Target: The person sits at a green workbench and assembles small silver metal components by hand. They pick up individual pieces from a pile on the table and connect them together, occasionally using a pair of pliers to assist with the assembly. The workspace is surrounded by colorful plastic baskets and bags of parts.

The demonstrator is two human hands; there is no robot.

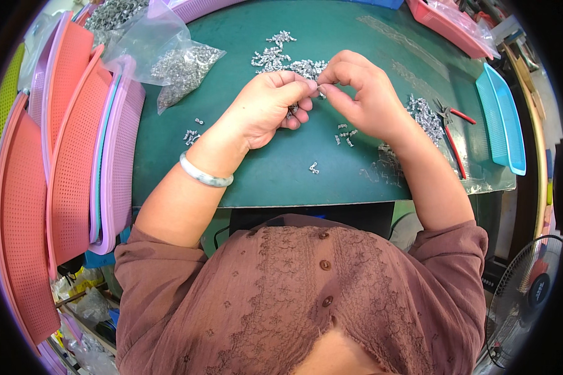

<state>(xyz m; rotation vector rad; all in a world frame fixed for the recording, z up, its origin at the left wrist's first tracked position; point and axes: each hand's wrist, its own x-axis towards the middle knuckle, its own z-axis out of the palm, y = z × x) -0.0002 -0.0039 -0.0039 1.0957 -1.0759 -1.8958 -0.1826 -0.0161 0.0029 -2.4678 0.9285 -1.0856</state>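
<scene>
Leftward, a bag holds metal parts; open tabletop meets its near edge. My left hand cups parts, right hand pinches 1.

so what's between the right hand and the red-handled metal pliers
A pile of small silver metal parts on the green table, seen in the head view.

My blouse is brown, patterned with dark floral embroidery, its buttons brown too. My bangle is white, mottled grey. The counter is green, the parts silvery, the pliers red-handled, the tray light blue. The baskets are coral, lilac and lime, dotted with holes.
</scene>
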